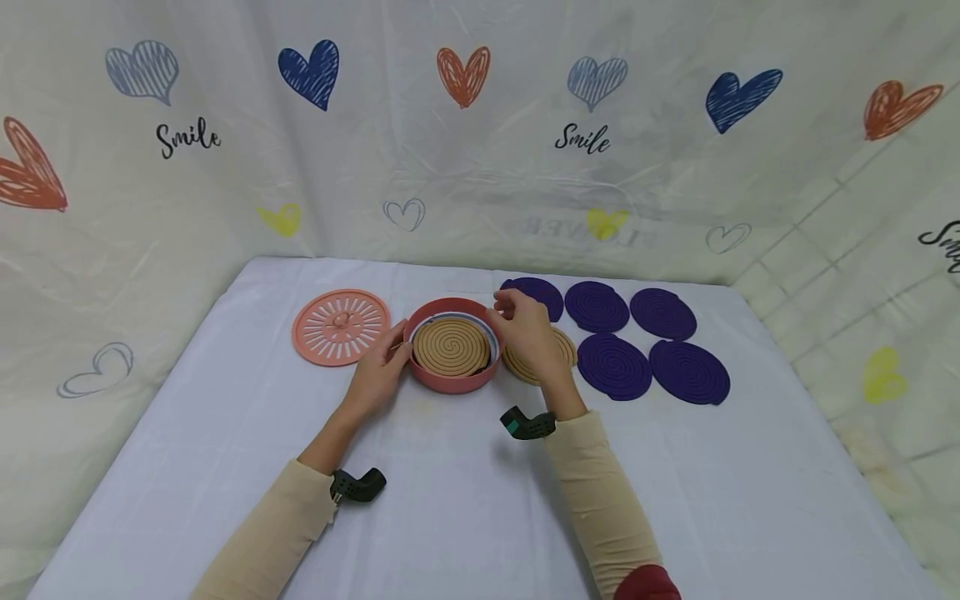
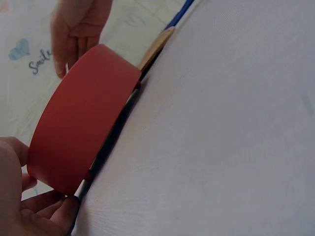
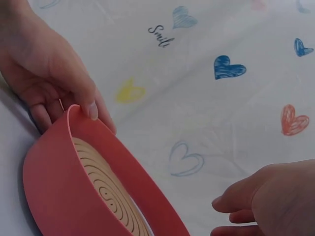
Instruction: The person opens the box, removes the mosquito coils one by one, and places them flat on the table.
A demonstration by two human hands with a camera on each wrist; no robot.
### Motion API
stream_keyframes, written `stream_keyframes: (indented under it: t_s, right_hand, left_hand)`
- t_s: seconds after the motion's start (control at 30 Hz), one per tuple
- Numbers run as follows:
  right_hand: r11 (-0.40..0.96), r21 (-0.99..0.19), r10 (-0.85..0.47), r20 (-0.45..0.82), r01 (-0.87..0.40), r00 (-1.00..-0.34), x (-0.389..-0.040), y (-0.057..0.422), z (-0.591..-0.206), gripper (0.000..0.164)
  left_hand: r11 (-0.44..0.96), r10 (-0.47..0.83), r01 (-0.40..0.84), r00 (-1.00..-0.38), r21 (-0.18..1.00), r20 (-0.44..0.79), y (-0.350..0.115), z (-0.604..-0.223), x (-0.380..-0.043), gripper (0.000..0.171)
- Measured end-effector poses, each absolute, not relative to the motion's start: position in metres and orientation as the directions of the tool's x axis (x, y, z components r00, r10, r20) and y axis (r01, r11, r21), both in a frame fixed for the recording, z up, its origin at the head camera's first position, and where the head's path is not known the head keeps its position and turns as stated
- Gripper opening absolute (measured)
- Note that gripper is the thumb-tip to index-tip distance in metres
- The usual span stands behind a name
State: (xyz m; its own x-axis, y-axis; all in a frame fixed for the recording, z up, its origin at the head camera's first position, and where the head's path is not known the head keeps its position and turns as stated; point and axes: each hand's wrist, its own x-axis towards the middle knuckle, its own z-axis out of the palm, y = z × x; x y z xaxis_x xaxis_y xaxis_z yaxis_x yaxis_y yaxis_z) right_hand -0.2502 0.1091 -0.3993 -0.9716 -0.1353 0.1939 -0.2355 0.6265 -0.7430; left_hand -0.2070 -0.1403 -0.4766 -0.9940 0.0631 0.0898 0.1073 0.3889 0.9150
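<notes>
A round red mosquito coil box (image 1: 453, 385) stands at the middle of the table. Inside it lies a tan mosquito coil (image 1: 452, 346), its spiral facing up. My left hand (image 1: 377, 375) grips the box's left wall, the thumb at the rim and the other fingers along the outside, as the right wrist view shows. At the far right rim hovers my right hand (image 1: 525, 329), loosely bent and holding nothing. In the right wrist view a gap separates the right fingers (image 3: 236, 199) from the box wall. A second tan coil (image 1: 566, 350) is partly hidden under the right hand.
Left of the box lies a pink slotted lid (image 1: 315, 329) with a small knob. Several dark purple coils (image 1: 615, 367) lie flat in two rows on the right. A white cloth (image 1: 450, 492) covers the table, and a heart-printed curtain (image 1: 480, 167) hangs behind it.
</notes>
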Motion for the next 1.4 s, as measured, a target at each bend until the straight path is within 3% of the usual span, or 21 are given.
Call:
stream_keyframes:
  t_s: [0.93,1.4]
  right_hand:
    - [0.781,-0.578,-0.237,0.075,-0.236,-0.969,-0.247,0.080,-0.410,0.039]
    - [0.852,-0.456,-0.250,0.079,-0.257,-0.965,-0.245,0.070,-0.416,0.039]
  left_hand:
    - [0.376,0.064,0.109,-0.994,0.920,0.092,-0.143,-0.479,-0.209,0.056]
    - [0.373,0.069,0.109,-0.994,0.921,0.090,-0.143,-0.479,-0.209,0.057]
